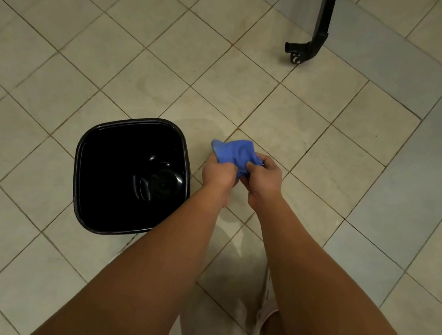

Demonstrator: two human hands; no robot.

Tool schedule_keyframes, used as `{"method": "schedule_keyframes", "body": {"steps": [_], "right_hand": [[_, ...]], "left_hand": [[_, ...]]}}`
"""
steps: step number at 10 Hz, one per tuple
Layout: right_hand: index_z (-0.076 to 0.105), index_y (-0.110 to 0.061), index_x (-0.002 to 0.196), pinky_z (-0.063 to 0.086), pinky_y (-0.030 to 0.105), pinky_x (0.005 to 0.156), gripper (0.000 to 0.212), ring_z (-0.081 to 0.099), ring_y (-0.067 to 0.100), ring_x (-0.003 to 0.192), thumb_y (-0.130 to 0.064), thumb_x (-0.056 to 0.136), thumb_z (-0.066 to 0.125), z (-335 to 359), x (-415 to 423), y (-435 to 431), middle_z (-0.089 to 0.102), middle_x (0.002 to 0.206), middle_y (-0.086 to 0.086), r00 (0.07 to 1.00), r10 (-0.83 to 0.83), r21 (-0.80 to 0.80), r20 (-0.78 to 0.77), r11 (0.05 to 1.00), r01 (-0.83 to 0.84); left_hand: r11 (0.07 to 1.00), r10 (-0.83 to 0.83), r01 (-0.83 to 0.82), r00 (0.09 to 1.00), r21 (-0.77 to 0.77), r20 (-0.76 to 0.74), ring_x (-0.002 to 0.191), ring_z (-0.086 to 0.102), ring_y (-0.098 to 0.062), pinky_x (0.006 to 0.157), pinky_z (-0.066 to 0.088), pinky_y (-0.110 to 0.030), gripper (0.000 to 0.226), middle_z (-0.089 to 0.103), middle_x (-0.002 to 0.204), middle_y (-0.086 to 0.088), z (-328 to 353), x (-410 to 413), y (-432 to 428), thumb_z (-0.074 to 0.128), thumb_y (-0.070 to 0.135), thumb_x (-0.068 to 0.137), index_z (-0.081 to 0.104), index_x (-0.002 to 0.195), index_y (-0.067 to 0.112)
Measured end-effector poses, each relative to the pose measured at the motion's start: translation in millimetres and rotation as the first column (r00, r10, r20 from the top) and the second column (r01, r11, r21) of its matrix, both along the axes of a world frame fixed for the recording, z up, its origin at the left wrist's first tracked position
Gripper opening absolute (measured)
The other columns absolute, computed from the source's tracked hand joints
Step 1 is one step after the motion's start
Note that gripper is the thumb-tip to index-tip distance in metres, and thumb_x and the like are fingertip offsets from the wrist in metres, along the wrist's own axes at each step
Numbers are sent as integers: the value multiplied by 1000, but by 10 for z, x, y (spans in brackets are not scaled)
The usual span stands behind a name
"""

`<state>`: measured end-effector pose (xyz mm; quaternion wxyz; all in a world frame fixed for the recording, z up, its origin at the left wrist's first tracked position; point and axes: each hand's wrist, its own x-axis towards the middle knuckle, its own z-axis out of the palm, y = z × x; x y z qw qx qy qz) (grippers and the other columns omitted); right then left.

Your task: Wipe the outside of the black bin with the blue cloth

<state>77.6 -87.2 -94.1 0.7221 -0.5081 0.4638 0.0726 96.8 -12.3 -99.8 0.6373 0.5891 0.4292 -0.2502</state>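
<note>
The black bin [90,134] stands upright on the tiled floor at centre left, seen from above, its inside empty and glossy. Just right of its rim, both hands hold the bunched blue cloth [234,152] above the floor. My left hand [217,172] grips the cloth's near left side, close to the bin's right edge but apart from it. My right hand [264,179] pinches the cloth's right side. The cloth does not touch the bin.
A black metal leg with a small foot [310,43] stands on the floor at the upper right. A foot in a white sandal [265,320] shows under my right forearm. Beige floor tiles [173,50] surround the bin.
</note>
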Motion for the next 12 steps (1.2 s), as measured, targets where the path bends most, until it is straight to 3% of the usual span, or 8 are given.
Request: {"method": "schedule_keyframes", "body": {"steps": [1,2,3,4,5,7,10,12], "right_hand": [[58,-11,100,56,43,75,39,65,33,86,18,77,44,-118,-39,24,62,99,16,999,-46,72,-12,996,46],[50,-24,112,58,46,73,57,65,30,86,18,74,47,-408,-210,80,58,97,14,986,36,-33,-164,999,-42],[60,-23,104,57,37,74,46,63,26,90,12,76,49,-643,-379,91,61,113,16,934,175,-153,-313,961,-231],[59,-9,120,51,37,90,44,59,31,106,9,81,50,-762,-455,57,58,124,16,867,278,-145,-414,920,-364],[55,1,122,50,39,90,39,60,35,103,6,84,49,-801,-485,67,59,117,21,816,364,-110,-450,884,-455],[53,3,105,41,30,67,19,52,27,79,-4,90,45,-678,-518,57,52,89,15,762,380,-118,-525,854,-507],[54,-7,75,37,27,70,20,54,23,86,-11,92,45,-15,-345,169,58,95,14,444,708,-223,-549,388,-894],[58,1,108,39,29,72,29,58,29,102,-22,92,48,678,-334,187,61,113,16,399,746,-343,-534,240,-908]], "left_hand": [[997,-2,0,1000,82,31,89,64,-21,89,58,-38,33,61,90,6,-113,-37,13,51,2,96,63,118,23],[991,-62,68,997,114,-49,80,62,-11,68,56,-19,31,61,90,9,-286,-222,86,51,4,99,61,105,33],[937,-287,311,945,159,-158,108,66,-32,91,56,-35,35,67,122,-16,-474,-397,145,51,0,95,66,124,11],[903,-354,393,910,175,-216,100,60,-27,85,50,-36,32,65,122,-21,-573,-455,144,50,4,97,62,126,-2],[909,-343,393,894,136,-290,89,56,-24,73,46,-32,26,60,91,-12,-623,-477,152,52,0,91,61,116,-3],[935,-322,354,870,18,-375,118,56,-34,75,52,-35,39,57,131,-15,-552,-531,130,50,7,90,54,129,7],[925,-365,380,893,7,-262,70,49,-18,63,45,-32,38,64,96,-9,-35,-480,207,40,9,93,63,123,8],[870,-479,490,865,49,-146,69,50,-23,63,43,-31,28,60,93,-12,650,-535,410,44,9,91,66,107,3]]}}
